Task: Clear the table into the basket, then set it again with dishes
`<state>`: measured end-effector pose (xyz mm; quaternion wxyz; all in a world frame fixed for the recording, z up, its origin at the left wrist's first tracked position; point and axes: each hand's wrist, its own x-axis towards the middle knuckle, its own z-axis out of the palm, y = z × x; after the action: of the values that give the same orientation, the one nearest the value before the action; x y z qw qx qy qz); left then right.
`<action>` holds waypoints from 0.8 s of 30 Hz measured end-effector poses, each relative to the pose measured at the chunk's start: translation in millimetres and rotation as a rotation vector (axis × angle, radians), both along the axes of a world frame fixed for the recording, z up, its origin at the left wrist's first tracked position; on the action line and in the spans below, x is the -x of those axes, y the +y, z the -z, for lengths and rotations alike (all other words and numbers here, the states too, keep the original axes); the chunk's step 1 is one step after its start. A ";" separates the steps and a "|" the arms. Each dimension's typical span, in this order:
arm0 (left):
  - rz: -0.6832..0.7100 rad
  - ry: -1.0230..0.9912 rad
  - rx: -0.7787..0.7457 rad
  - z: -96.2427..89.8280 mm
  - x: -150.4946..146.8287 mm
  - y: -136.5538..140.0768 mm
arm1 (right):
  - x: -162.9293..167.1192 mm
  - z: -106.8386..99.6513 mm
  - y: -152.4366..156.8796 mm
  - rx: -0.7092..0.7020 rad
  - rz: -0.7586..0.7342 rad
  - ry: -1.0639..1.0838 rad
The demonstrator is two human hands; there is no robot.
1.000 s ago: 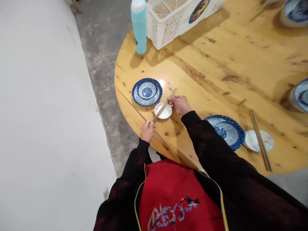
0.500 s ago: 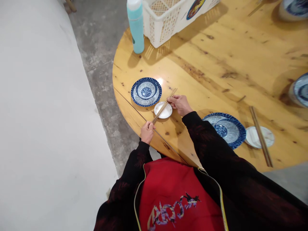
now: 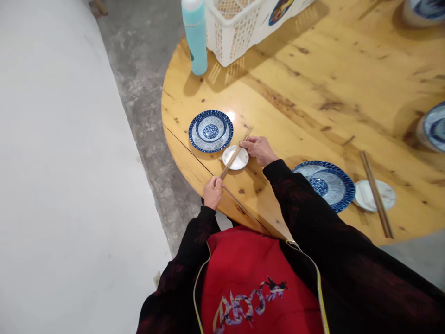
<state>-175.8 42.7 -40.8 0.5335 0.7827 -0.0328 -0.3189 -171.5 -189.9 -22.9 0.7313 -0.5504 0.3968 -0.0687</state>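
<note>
A pair of wooden chopsticks (image 3: 231,160) lies slantwise across a small white dish (image 3: 239,161) near the table's edge. The near ends are pinched by my left hand (image 3: 213,191), fingers closed. Closer to the far ends, my right hand (image 3: 259,149) grips the same pair between thumb and fingers, just right of the dish. Beyond the dish, almost touching it, is a blue-and-white patterned plate (image 3: 193,139) with a smaller matching piece of crockery (image 3: 211,131) on it.
At right, past my right sleeve, lie another patterned plate (image 3: 342,188) and a white dish (image 3: 387,195) with chopsticks (image 3: 375,192) across it. A turquoise bottle (image 3: 196,44) and white plastic basket (image 3: 229,44) stand at the back. Patterned bowls (image 3: 433,127) sit far right.
The far tips of the chopsticks and my right hand have shifted very slightly left. Both hands keep their hold, and the view has moved a little.
</note>
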 end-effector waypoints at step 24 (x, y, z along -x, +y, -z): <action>-0.243 -0.226 -0.149 -16.8 -20.2 92.5 | 104.6 -24.8 66.5 0.200 0.252 0.059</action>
<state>-155.6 135.1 -24.0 0.5014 0.8492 0.0261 -0.1634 -276.0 -123.5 2.0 0.6465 -0.5682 0.4751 -0.1830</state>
